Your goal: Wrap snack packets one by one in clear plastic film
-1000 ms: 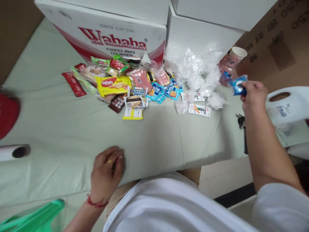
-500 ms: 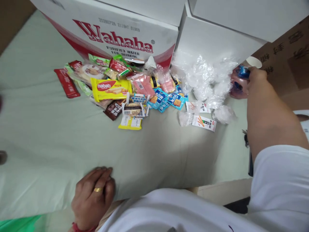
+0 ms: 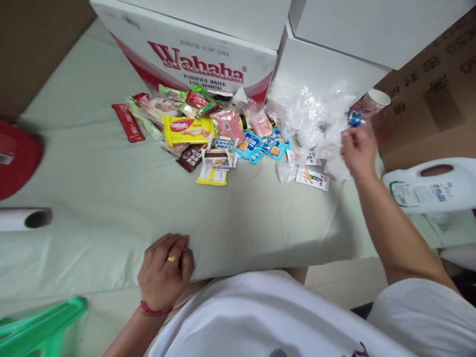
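Note:
My left hand [image 3: 166, 272] rests on the front edge of the cloth-covered table, fingers curled in and nothing visible in them. At the right, my right hand [image 3: 359, 151] is closed, fingertips drawn together; what they hold, if anything, is hidden. Just beyond it shows a shiny blue wrapped piece [image 3: 354, 118], by a paper cup [image 3: 376, 100]. Beside that hand lies a heap of crumpled clear plastic packets [image 3: 312, 119]. Two white snack sachets [image 3: 312, 179] lie in front of the heap. Left of them is a pile of packaged snacks, with a yellow Nabati pack [image 3: 189, 131] and blue biscuit packets [image 3: 273, 147].
A Wahaha carton [image 3: 208, 54] and white boxes [image 3: 342, 29] stand behind the snacks. At right are a brown carton [image 3: 416, 114] and a white detergent jug [image 3: 457, 183]. On the left lie a red cap [image 3: 17, 158] and a white roll [image 3: 18, 218]; a green stool [image 3: 48, 327] stands below.
My right hand has drawn back toward me and left from the blue wrapped pieces near the cup. The view has shifted, showing more on both sides. My left hand stays at the table edge.

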Demonstrator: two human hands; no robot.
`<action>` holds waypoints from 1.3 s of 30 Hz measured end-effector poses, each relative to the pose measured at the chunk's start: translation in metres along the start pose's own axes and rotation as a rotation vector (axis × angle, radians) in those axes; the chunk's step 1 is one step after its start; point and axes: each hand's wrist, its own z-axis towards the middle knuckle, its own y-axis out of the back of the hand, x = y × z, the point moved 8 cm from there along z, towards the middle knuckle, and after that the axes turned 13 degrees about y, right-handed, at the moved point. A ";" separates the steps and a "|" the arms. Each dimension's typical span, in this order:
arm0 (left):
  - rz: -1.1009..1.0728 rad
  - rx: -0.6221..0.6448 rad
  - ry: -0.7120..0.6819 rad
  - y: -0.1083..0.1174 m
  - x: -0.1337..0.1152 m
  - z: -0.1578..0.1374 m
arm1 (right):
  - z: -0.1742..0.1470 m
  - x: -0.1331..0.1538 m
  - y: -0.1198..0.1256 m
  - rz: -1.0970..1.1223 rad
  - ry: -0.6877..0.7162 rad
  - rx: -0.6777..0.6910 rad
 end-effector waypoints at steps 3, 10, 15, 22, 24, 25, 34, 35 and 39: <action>-0.019 0.004 0.018 -0.002 0.002 -0.001 | -0.039 0.056 -0.050 -0.058 0.104 0.191; -0.261 0.093 0.149 0.005 0.008 0.002 | -0.075 0.076 -0.041 0.153 -0.147 -0.181; -0.624 0.392 0.379 -0.012 -0.014 0.014 | -0.149 0.124 -0.050 0.828 -0.415 -0.333; -0.990 0.507 0.659 -0.074 -0.078 0.044 | -0.220 0.190 -0.088 0.840 -0.474 -0.001; -0.919 0.407 0.679 -0.076 -0.085 0.055 | -0.220 0.197 -0.082 0.702 -0.349 0.030; -0.899 0.407 0.681 -0.078 -0.089 0.060 | -0.219 0.201 -0.079 0.641 -0.273 0.035; -1.343 0.744 0.910 -0.106 -0.078 0.044 | -0.225 0.179 -0.094 0.918 -0.520 -0.033; -1.379 0.766 0.909 -0.105 -0.073 0.042 | -0.227 0.173 -0.096 0.980 -0.595 -0.047; -1.465 0.842 0.879 -0.095 -0.063 0.039 | -0.230 0.160 -0.102 1.091 -0.709 0.001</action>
